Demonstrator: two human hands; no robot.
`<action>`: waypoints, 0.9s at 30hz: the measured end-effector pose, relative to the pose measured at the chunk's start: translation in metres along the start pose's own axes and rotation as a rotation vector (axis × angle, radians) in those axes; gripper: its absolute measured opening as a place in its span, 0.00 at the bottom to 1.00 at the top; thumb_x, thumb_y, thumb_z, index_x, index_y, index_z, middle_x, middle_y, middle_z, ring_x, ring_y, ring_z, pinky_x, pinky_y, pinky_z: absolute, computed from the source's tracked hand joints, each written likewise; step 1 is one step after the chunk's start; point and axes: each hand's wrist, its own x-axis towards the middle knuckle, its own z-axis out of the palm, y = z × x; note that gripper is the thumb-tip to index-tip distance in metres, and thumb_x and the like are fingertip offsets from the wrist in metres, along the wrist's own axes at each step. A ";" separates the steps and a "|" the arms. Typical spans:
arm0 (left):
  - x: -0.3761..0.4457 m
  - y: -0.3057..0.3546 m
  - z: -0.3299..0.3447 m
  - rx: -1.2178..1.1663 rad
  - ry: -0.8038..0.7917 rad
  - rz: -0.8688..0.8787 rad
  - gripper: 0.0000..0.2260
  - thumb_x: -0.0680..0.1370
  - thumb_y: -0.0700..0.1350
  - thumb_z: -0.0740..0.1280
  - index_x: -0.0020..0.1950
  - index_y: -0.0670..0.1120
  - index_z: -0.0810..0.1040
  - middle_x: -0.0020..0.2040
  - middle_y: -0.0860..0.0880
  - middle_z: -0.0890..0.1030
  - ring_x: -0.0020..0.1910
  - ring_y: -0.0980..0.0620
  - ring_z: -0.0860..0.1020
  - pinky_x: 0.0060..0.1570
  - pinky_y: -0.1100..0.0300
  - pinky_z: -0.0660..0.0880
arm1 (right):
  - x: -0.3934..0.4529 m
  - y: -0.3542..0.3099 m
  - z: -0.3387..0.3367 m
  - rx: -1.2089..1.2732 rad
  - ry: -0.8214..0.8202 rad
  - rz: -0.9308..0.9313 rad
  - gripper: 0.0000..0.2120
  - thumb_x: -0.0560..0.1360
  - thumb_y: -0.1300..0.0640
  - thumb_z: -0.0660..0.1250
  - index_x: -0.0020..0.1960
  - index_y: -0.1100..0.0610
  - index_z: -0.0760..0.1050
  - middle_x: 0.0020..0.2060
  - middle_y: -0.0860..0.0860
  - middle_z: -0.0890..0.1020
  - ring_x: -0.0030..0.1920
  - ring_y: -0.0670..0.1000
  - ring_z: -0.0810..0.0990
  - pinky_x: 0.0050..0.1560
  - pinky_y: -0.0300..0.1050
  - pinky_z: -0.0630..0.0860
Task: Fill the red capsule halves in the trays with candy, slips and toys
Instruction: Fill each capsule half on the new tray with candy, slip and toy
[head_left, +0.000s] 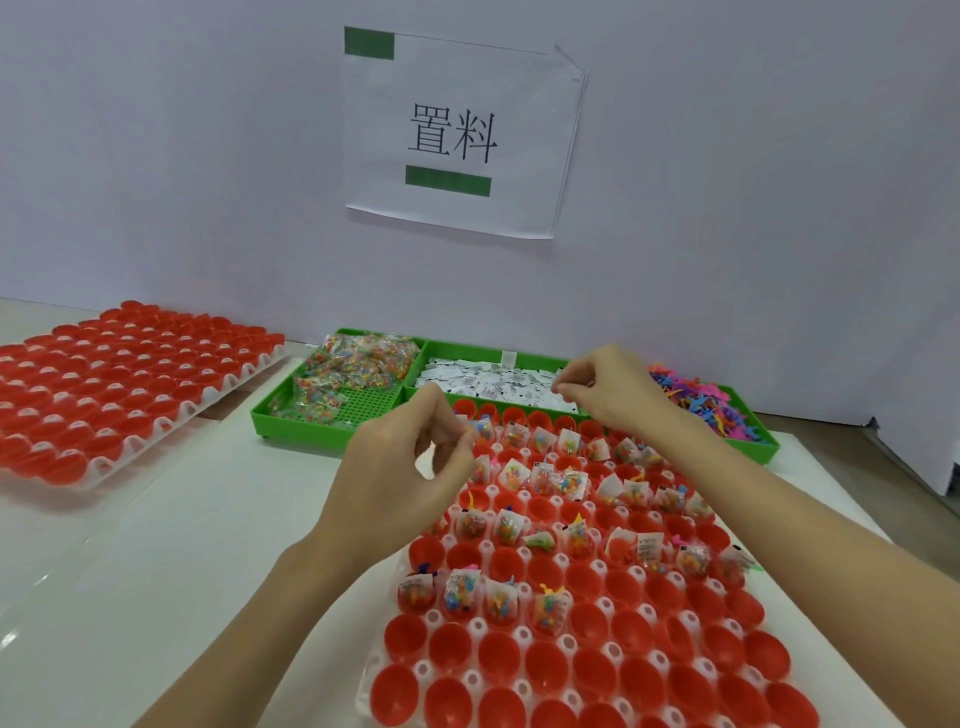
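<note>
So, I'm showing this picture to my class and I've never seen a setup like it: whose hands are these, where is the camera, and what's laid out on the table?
The camera sits on a person's head, looking down at their own bare hands. The left hand and right hand, fingers curled, hover over a white tray of red capsule halves, some already filled. Whether either grip pinches anything is too small to tell. Behind lie green bins of candy packets, paper slips and coloured toys. A second tray sits far left.
</note>
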 end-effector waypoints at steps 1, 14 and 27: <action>0.000 0.000 -0.002 0.054 0.015 0.023 0.09 0.80 0.44 0.70 0.43 0.48 0.71 0.29 0.55 0.70 0.28 0.55 0.68 0.31 0.66 0.65 | 0.012 0.004 0.005 -0.028 -0.018 0.017 0.09 0.79 0.57 0.71 0.56 0.58 0.85 0.52 0.54 0.87 0.49 0.50 0.82 0.56 0.45 0.78; -0.001 -0.004 -0.006 0.386 -0.005 0.203 0.08 0.80 0.49 0.67 0.44 0.48 0.74 0.27 0.58 0.57 0.23 0.57 0.59 0.21 0.59 0.62 | 0.056 0.025 0.040 -0.231 -0.073 0.102 0.12 0.74 0.53 0.77 0.51 0.60 0.86 0.50 0.54 0.87 0.52 0.54 0.84 0.55 0.51 0.81; 0.000 0.000 -0.002 0.458 0.005 0.273 0.07 0.81 0.47 0.68 0.46 0.46 0.80 0.37 0.59 0.63 0.29 0.58 0.61 0.23 0.61 0.65 | 0.017 0.018 0.031 0.152 0.188 -0.007 0.07 0.77 0.53 0.74 0.50 0.58 0.84 0.41 0.48 0.84 0.39 0.42 0.78 0.39 0.34 0.74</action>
